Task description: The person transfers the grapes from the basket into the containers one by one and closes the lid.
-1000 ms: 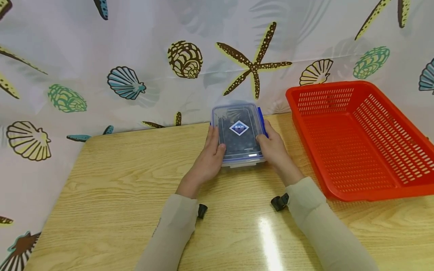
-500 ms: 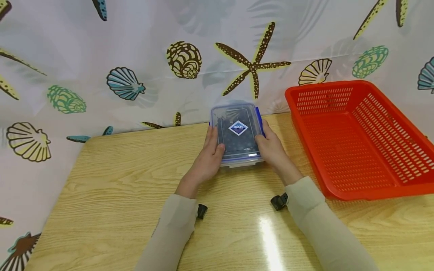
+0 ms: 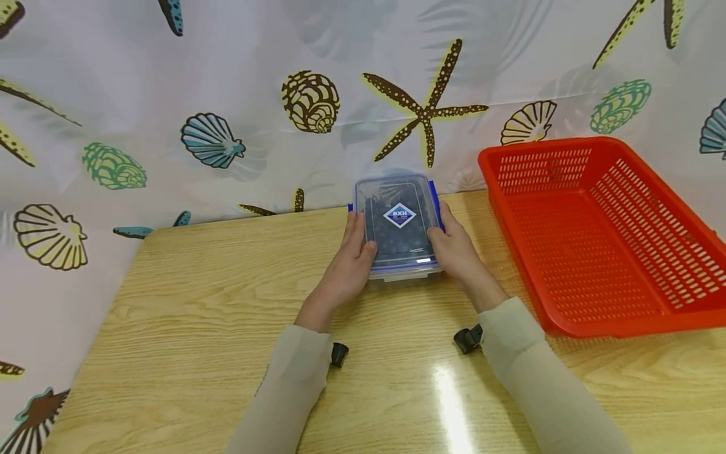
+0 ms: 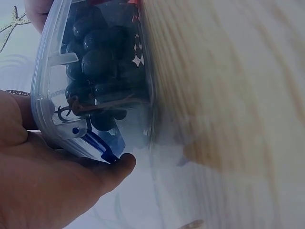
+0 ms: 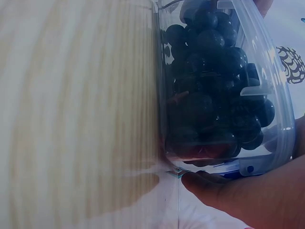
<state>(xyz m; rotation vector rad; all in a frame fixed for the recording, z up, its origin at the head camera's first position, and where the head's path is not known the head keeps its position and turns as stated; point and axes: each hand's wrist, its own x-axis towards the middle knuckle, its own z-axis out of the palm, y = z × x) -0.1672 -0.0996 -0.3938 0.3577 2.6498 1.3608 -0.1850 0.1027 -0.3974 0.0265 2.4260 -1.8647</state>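
A clear plastic food container (image 3: 391, 243) with a blue-edged lid lies on the wooden table (image 3: 215, 302), close to its back edge. Dark grapes (image 5: 202, 102) fill it, and a brown stem shows through its wall in the left wrist view. My left hand (image 3: 347, 268) holds the left side, thumb at the lid's edge and a fingertip at the blue latch (image 4: 97, 144). On the opposite side my right hand (image 3: 458, 252) grips the container, thumb over the lid rim and fingers along the right blue latch (image 3: 435, 200). Parts of the fingers are hidden behind the container.
A red plastic basket (image 3: 524, 265) with slotted walls stands on the table to the right of the right hand. Behind the table hangs a white curtain (image 3: 255, 57) printed with shells and starfish.
The right latch, which stuck out from the lid a second ago, now lies closer against the side. The left latch shows slightly further out. Hands and container stay in place.
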